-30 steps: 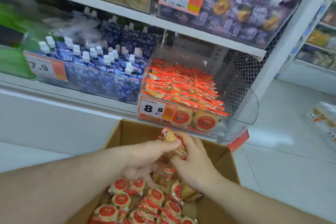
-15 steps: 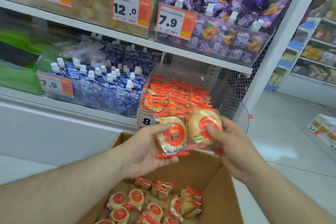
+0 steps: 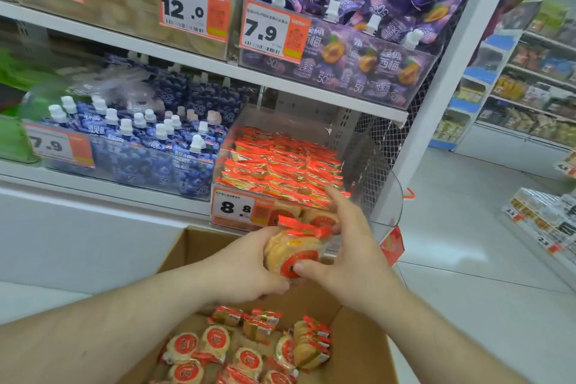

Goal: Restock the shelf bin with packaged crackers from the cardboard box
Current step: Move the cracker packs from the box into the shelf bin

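Both hands now brought together over the cardboard box [image 3: 358,337], where half a second ago each held up a separate pack side by side; the two packs now pressed into one bundle of cracker packs [image 3: 291,251], turned edge-on and tipped toward the shelf; left hand [image 3: 246,271] curled under and around the bundle's near side, fingers wrapped on it; right hand [image 3: 349,246] pinching the same bundle, thumb on the red label, fingers stretched forward over the top toward the bin's front lip; bundle held just in front of the shelf bin [image 3: 383,184], level with the 8.8 price tag [image 3: 237,206] and not yet inside; bin already well stocked with red-edged packs standing in rows, some room showing at the right; more packs lying loose in the box below; likely meaning: pick finished, hand-off into the bin about to follow, with plenty of stock left to move.
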`<action>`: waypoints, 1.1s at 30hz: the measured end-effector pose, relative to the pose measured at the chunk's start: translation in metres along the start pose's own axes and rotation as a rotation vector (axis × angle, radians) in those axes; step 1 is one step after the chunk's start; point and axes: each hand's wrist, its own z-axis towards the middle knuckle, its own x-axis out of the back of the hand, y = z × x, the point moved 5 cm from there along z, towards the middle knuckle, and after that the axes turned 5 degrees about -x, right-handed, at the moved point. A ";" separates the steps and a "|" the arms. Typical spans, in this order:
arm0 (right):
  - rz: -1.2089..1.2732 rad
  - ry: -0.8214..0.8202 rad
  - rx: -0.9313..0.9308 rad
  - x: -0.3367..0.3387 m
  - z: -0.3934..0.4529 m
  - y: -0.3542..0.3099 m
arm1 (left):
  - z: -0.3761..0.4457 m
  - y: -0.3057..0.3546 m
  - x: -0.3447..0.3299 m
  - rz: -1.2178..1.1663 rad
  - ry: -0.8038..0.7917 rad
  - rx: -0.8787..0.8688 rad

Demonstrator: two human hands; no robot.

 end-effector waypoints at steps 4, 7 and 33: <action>-0.111 -0.246 0.207 0.001 -0.002 -0.002 | 0.003 0.013 -0.001 0.255 0.002 -0.112; -0.036 -0.178 0.174 0.034 0.008 0.005 | 0.010 0.031 0.004 0.301 0.042 -0.177; -0.156 0.130 -0.055 0.089 0.058 0.097 | 0.183 0.050 -0.007 1.472 -0.130 -0.097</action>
